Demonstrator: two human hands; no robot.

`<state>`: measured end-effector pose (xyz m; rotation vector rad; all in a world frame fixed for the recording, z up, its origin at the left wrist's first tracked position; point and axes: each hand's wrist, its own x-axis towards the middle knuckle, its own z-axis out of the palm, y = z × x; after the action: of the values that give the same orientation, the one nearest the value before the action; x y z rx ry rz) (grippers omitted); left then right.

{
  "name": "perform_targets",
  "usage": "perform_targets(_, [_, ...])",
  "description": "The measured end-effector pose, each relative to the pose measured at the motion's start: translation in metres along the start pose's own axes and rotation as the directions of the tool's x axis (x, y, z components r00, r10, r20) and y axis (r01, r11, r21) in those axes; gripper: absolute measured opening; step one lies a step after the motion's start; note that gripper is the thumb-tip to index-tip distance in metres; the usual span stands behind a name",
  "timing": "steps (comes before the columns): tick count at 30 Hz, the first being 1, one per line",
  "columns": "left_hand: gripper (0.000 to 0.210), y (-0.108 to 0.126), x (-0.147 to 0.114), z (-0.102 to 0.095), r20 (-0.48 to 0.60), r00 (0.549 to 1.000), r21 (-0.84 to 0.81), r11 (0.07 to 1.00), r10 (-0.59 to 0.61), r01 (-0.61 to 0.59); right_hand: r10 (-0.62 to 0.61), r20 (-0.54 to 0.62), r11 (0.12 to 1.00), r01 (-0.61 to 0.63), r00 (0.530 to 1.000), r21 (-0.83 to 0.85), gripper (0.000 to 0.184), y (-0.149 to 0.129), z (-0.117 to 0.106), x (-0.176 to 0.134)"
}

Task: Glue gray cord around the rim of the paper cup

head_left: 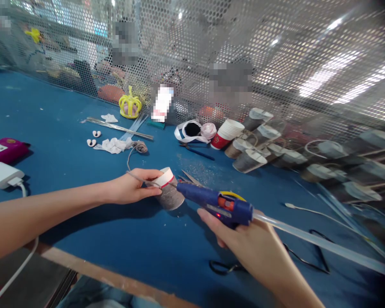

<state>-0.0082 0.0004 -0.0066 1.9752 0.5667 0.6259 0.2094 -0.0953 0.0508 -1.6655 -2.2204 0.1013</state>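
Perforated metal screen [186, 47] stands along the back of the blue table [96, 233], well behind the cup [172, 198] you've got in front of you. Your L hand [134, 185] is on the cup's L side, thumb & fingers pinching it off the vertical; lower part's wrapped in grey cord, upper band's white w/ a red line. Loose cord [128, 160] runs from there to a small ball of cord [141, 147] behind-L of the cup. Your R hand [252, 244], R of the cup, is wrapped round the blue glue gun [213, 203], red light on, nozzle right at the cup's R side; can't tell if it's touching, or if the trigger's pressed. Clear glue stick [308, 237] pokes out the rear, away from the cup. Crumpled white tissue [115, 144] & yellow crown-shaped pc [130, 107] sit behind-L of the cup; pliers [197, 150], stacked paper cups [227, 133] & several wrapped cups [250, 161] behind-R; purple device [6, 150] & white adapter [4, 174] well to its L.
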Motion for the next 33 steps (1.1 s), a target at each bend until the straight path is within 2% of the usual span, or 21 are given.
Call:
perform_targets(5, [0.031,0.000,0.000,0.000,0.018,1.000,0.007,1.000,-0.005,0.005,0.056,0.077,0.998,-0.059,0.995,0.030,0.030,0.005,-0.001,-0.001])
perform_targets(10, [0.030,0.002,0.000,-0.002,0.024,1.000,0.019,1.000,0.016,-0.017,0.055,0.079,0.997,-0.058,0.995,0.041,0.027,0.004,0.001,-0.001])
perform_targets(15, [0.031,0.003,-0.001,-0.002,0.042,0.999,0.013,1.000,0.006,-0.007,0.202,0.122,0.960,-0.221,0.972,0.169,0.030,-0.002,-0.007,0.004])
perform_targets(19, [0.030,0.003,0.000,-0.002,0.044,0.999,0.000,1.000,0.020,-0.020,0.240,0.154,0.930,-0.273,0.958,0.248,0.028,-0.007,-0.006,0.006])
perform_targets(23, [0.031,0.002,-0.001,-0.002,0.037,0.999,0.024,1.000,0.010,-0.011,0.324,0.107,0.915,-0.340,0.940,0.217,0.028,-0.002,0.000,0.007])
perform_targets(25, [0.031,0.002,-0.001,-0.002,0.036,0.999,0.028,1.000,0.005,-0.006,0.360,0.095,0.906,-0.372,0.928,0.203,0.033,0.000,0.002,0.008])
perform_targets(33, [0.031,0.003,-0.001,-0.001,0.048,0.999,0.009,1.000,0.004,-0.004,0.350,0.119,0.900,-0.369,0.929,0.234,0.031,0.000,0.002,0.004])
